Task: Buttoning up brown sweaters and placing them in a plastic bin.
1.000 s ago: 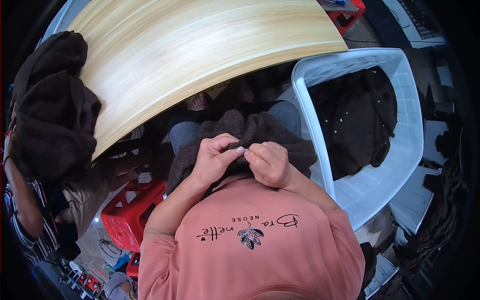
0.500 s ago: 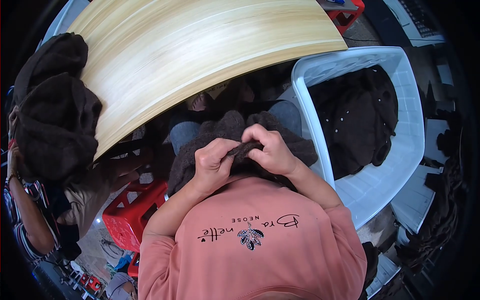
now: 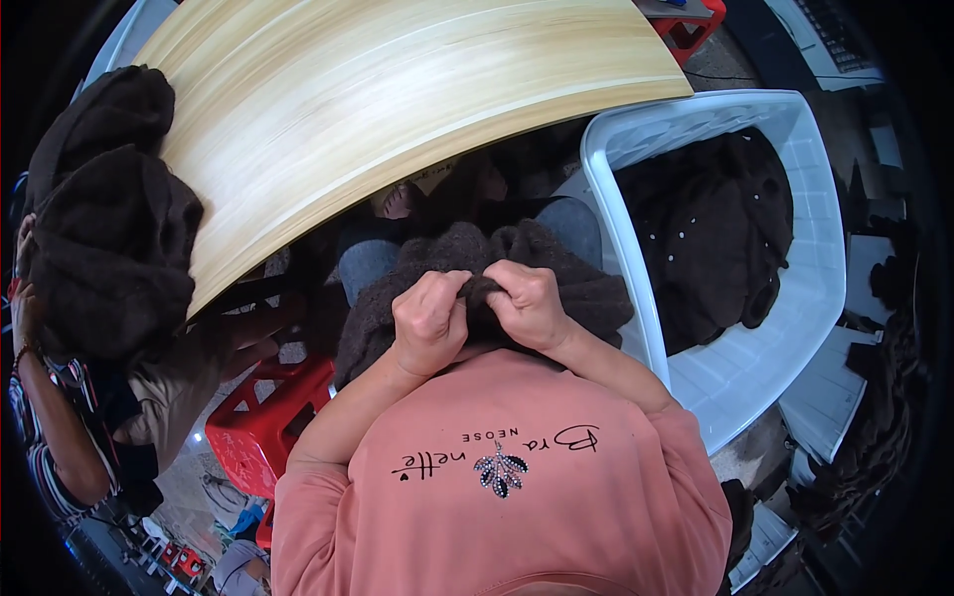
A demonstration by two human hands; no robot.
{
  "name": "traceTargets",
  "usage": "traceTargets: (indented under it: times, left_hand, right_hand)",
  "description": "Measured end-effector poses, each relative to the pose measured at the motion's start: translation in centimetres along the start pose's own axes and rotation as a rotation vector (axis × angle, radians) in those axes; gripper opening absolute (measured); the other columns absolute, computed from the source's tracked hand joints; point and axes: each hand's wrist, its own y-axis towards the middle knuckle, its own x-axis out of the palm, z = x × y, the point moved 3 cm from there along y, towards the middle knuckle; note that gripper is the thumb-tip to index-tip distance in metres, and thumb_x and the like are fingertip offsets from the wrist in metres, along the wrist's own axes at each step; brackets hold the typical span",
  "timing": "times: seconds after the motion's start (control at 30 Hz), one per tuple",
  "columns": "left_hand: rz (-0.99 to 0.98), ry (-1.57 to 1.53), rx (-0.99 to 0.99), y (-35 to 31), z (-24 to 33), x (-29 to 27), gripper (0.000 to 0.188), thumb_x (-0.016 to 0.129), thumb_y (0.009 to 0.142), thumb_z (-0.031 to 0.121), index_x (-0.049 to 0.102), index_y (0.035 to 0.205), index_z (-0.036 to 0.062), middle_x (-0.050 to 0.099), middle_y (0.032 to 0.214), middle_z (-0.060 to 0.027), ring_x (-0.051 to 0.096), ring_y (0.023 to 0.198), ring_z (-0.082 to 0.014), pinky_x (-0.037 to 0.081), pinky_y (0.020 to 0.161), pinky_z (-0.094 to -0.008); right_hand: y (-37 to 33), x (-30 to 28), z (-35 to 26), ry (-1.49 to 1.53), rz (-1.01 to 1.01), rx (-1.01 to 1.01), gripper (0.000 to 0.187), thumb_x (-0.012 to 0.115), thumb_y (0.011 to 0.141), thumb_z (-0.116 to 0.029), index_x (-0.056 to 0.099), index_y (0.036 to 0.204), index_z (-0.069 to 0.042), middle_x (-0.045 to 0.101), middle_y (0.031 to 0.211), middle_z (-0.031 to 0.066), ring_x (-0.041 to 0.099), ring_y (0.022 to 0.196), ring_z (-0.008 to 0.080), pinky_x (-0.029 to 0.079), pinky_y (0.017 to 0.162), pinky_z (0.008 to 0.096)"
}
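A dark brown knitted garment point(image 3: 442, 248) lies bunched across my lap, over my blue-trousered knees. Its edge is pinched between my left hand point(image 3: 431, 313) and my right hand point(image 3: 525, 308), which are close together in front of my chest. Both hands are closed, thumbs pressed on the cloth, and a short dark fold shows between them. The garment's exact kind cannot be made out. Part of it is hidden under my hands and forearms.
A wooden table point(image 3: 417, 74) stretches in front of me. At my right stands a white plastic bin point(image 3: 785, 358) with dark garments point(image 3: 711, 248) dotted with white spots. On the left, a co-worker's hand point(image 3: 28, 308) touches a dark cloth pile point(image 3: 114, 238); a red stool point(image 3: 263, 427) stands nearby.
My right hand has shifted slightly and its fingers have curled in tighter on the fabric. My left hand has turned a little more upright. The bin and table look the same.
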Motion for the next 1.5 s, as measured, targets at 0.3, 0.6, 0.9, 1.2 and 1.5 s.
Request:
traceTargets:
  times: [0.3, 0.6, 0.9, 1.2, 1.5]
  left_hand:
    - [-0.077, -0.242, -0.192, 0.6, 0.7, -0.8, 0.029, 0.052, 0.062, -0.015, 0.061, 0.085, 0.0005, 0.06, 0.075, -0.0135, 0.061, 0.067, -0.0249, 0.048, 0.06, -0.0282]
    - [-0.112, -0.164, -0.052, 1.1, 1.2, -1.0, 0.029, 0.053, 0.059, -0.015, 0.06, 0.083, -0.0006, 0.06, 0.075, -0.0133, 0.061, 0.066, -0.0268, 0.049, 0.059, -0.0301]
    - [0.048, 0.072, 0.183, 0.6, 1.3, -0.3, 0.033, 0.052, 0.055, -0.015, 0.058, 0.086, -0.0052, 0.059, 0.071, -0.0159, 0.06, 0.061, -0.0279, 0.05, 0.054, -0.0312]
    - [0.076, -0.108, 0.132, 0.6, 1.9, -1.0, 0.028, 0.053, 0.061, -0.016, 0.057, 0.086, -0.0043, 0.061, 0.075, -0.0164, 0.063, 0.065, -0.0272, 0.052, 0.059, -0.0299]
    - [0.021, -0.064, 0.264, 1.0, 2.4, -1.2, 0.029, 0.05, 0.059, -0.013, 0.057, 0.086, -0.0044, 0.061, 0.076, -0.016, 0.062, 0.062, -0.0263, 0.051, 0.054, -0.0292]
  right_hand:
    - [0.0, -1.9, -0.3, 0.473, -0.247, 0.16, 0.009, 0.061, 0.077, -0.003, 0.06, 0.085, 0.001, 0.058, 0.068, 0.0051, 0.057, 0.062, 0.0154, 0.044, 0.058, 0.0283]
    - [-0.8, -1.4, -1.9, -0.104, 0.015, -0.166, 0.012, 0.061, 0.063, -0.003, 0.053, 0.072, -0.001, 0.052, 0.065, 0.013, 0.054, 0.057, 0.0315, 0.044, 0.049, 0.0364]
    - [0.0, -0.6, -1.3, -0.09, 0.105, -0.132, 0.014, 0.06, 0.063, -0.003, 0.046, 0.066, -0.003, 0.049, 0.062, 0.0116, 0.053, 0.056, 0.0305, 0.043, 0.048, 0.0383]
    - [-0.6, -1.8, -2.4, -0.135, 0.123, -0.418, 0.02, 0.061, 0.055, 0.0, 0.054, 0.074, -0.001, 0.047, 0.063, 0.0096, 0.05, 0.053, 0.0272, 0.042, 0.05, 0.035]
    - [-1.0, -2.0, -2.3, 0.122, 0.017, -0.067, 0.007, 0.056, 0.062, -0.001, 0.054, 0.068, 0.0, 0.051, 0.061, 0.0129, 0.052, 0.053, 0.0297, 0.042, 0.048, 0.0358]
